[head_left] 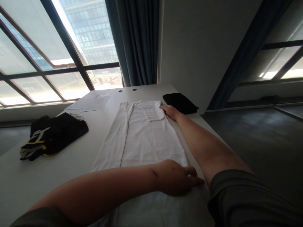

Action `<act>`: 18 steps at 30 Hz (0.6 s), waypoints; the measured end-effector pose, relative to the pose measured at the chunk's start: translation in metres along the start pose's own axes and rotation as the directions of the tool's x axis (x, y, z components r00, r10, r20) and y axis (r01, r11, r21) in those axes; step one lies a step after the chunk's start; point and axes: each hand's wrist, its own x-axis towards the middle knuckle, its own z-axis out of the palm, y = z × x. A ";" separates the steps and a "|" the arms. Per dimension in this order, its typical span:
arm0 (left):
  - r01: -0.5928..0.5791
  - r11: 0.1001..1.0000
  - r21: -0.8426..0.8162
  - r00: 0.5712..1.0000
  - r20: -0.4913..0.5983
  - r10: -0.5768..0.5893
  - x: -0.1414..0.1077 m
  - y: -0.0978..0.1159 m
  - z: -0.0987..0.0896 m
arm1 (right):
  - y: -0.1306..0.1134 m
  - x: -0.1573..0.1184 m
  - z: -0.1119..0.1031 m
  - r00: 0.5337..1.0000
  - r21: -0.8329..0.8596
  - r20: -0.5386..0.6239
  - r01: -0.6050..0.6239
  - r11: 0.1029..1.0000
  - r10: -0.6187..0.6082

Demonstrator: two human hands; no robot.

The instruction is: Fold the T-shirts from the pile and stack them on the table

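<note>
A long white shirt (146,142) lies lengthwise on the white table, with a lengthwise fold line left of its middle and a smaller folded piece, like a sleeve, on top near its far end. At the far right corner my right hand (170,112) has its fingertips closed on the fabric edge. My left hand (176,178) reaches across the nearer part, palm down, at the right edge of the cloth. Its index finger points right while other fingers bend; the thumb and what it grips are mostly hidden. My left forearm covers part of the shirt.
A crumpled black garment with yellow trim (59,134) lies on the left of the table (99,123). Sheets of paper (96,103) are at the far left, and a folded black cloth (181,102) sits at the far right. Windows and a dark curtain (139,41) stand behind.
</note>
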 end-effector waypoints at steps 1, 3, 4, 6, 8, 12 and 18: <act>-0.004 1.000 0.019 1.000 0.008 0.004 0.001 0.000 -0.002 | -0.001 0.000 0.000 1.000 0.097 0.005 -0.015 0.995 0.015; -0.030 0.998 0.062 1.000 0.010 0.029 -0.002 0.000 -0.004 | -0.004 0.001 0.000 0.998 0.264 0.021 -0.057 0.963 0.053; -0.035 0.996 0.084 0.999 -0.006 0.036 -0.006 -0.001 -0.005 | -0.004 0.001 0.001 0.997 0.330 0.031 -0.080 0.941 0.074; -0.032 0.993 0.117 0.997 -0.064 0.040 -0.016 -0.001 -0.007 | -0.005 0.002 0.002 0.992 0.429 0.047 -0.125 0.895 0.116; -0.029 0.991 0.133 0.991 -0.128 0.046 -0.029 -0.002 -0.007 | -0.006 0.003 0.003 0.988 0.494 0.050 -0.153 0.856 0.148; -0.050 0.987 0.152 0.982 -0.173 0.076 -0.057 0.001 -0.005 | -0.007 0.006 0.008 0.985 0.552 0.035 -0.159 0.818 0.168; -0.043 0.987 0.155 0.952 -0.294 0.088 -0.104 0.015 -0.002 | -0.030 0.018 0.026 0.996 0.484 0.024 -0.092 0.870 0.091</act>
